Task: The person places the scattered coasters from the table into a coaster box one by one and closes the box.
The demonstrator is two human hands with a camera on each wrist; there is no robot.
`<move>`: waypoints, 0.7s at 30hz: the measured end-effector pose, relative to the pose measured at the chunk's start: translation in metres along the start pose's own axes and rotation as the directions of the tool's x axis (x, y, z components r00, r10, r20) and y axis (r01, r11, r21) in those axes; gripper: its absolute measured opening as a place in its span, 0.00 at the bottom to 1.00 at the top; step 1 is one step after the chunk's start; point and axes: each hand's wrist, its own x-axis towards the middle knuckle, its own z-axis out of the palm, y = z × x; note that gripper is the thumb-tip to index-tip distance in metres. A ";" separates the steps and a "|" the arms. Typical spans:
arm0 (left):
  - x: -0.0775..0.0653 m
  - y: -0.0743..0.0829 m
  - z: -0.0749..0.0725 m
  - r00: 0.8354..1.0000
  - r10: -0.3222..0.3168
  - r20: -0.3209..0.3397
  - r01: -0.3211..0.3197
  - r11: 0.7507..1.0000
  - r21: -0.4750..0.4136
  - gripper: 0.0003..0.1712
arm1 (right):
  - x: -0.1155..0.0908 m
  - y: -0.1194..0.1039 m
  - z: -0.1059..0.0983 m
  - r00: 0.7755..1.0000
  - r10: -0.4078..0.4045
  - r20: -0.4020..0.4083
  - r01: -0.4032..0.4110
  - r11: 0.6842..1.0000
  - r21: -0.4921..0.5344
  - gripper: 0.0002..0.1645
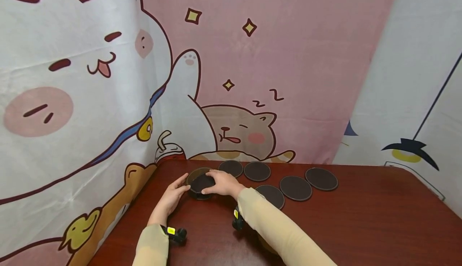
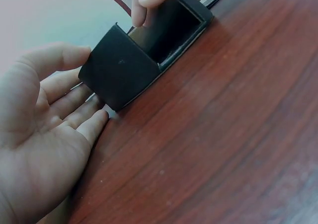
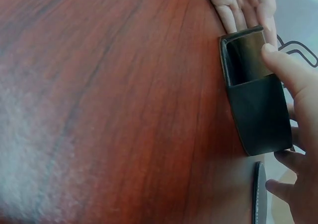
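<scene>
A round black coaster holder (image 1: pixel 199 196) with a cut-out in its front wall stands on the table between both hands. Its inner back wall looks brownish, and the inside is dark. My right hand (image 1: pixel 224 182) grips the holder from the right, thumb over the rim by the cut-out and other fingers behind it, as the right wrist view shows. On the left side, my left hand (image 2: pixel 44 105) reaches round with fairly straight fingers; thumb and fingertips touch the wall of the holder (image 2: pixel 119 67). Several round black coasters (image 1: pixel 295 188) lie flat to the right.
The reddish-brown wooden table (image 1: pixel 361 218) ends at a cartoon-printed cloth (image 1: pixel 306 77) behind and at the left. One coaster (image 1: pixel 271 196) lies partly beneath the right forearm. Under that sleeve, a brownish edge (image 1: pixel 266 245) peeks out. Each wrist wears a small black camera.
</scene>
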 end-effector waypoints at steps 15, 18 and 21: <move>0.002 0.001 -0.004 1.000 0.008 0.017 -0.009 1.000 0.024 0.36 | -0.005 0.036 -0.030 0.993 0.004 -0.119 0.019 0.981 0.191 0.37; 0.001 0.001 -0.003 1.000 0.010 0.021 -0.010 1.000 0.013 0.36 | -0.007 0.050 -0.037 0.990 0.047 -0.135 -0.017 0.976 0.215 0.37; 0.000 0.000 -0.001 1.000 0.009 0.024 -0.009 1.000 0.017 0.36 | -0.011 0.063 -0.041 0.986 0.103 -0.132 -0.069 0.969 0.238 0.40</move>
